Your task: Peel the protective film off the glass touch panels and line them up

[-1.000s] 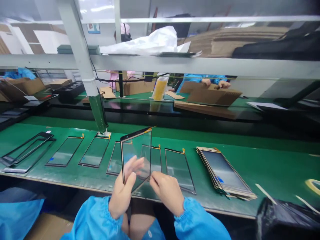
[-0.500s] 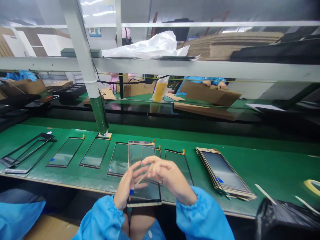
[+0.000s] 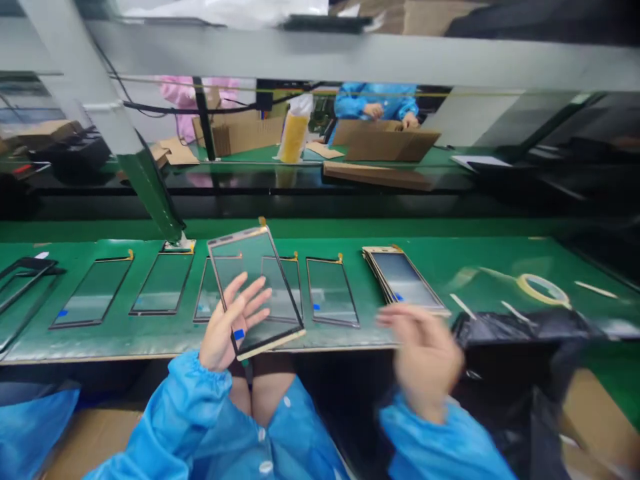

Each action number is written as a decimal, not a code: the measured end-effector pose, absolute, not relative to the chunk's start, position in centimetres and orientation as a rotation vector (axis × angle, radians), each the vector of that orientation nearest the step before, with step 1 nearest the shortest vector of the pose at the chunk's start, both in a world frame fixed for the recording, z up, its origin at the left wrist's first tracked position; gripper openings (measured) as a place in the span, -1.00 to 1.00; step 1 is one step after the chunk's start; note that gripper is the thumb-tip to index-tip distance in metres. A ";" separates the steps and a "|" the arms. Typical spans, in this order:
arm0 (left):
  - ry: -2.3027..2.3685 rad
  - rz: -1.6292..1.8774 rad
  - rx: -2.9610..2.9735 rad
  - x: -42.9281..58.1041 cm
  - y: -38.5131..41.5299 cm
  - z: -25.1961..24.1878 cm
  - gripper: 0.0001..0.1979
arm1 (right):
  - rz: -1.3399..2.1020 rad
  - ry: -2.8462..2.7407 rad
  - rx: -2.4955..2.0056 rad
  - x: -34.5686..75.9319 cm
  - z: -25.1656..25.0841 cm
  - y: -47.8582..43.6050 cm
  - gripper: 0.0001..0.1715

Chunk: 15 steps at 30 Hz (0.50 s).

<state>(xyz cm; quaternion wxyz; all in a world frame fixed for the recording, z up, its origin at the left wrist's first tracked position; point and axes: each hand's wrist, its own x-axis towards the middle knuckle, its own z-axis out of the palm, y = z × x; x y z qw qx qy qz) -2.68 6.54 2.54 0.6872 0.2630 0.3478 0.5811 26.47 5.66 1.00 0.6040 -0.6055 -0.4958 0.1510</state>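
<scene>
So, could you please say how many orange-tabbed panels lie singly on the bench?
5, left to right: first panel and second panel, left of the held panel; third panel and fourth panel, partly behind it; fifth panel, nearest the stack. Others may hide far left.

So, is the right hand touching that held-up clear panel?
Apart: the head view shows green bench between the right hand and the clear panel, which the left hand holds.

A glossy blue smock (image 3: pixel 305 440) has loose, wrinkled sleeves (image 3: pixel 160 423) gathered into ruffled cuffs (image 3: pixel 205 381); small pale round buttons (image 3: pixel 265 467) dot its front, and the fingers (image 3: pixel 407 321) are bare.
</scene>
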 end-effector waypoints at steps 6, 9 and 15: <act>0.852 1.444 0.647 -2.4 5.3 4.6 -0.59 | 0.753 -1.418 -1.108 16.4 -0.9 4.9 -0.93; 0.910 1.498 0.660 -2.7 4.3 4.6 -0.55 | 0.694 -1.504 -1.063 16.1 0.1 5.3 -0.94; 0.879 1.572 0.676 -2.4 3.4 4.3 -0.56 | 0.682 -1.610 -1.021 16.5 0.7 5.3 -0.93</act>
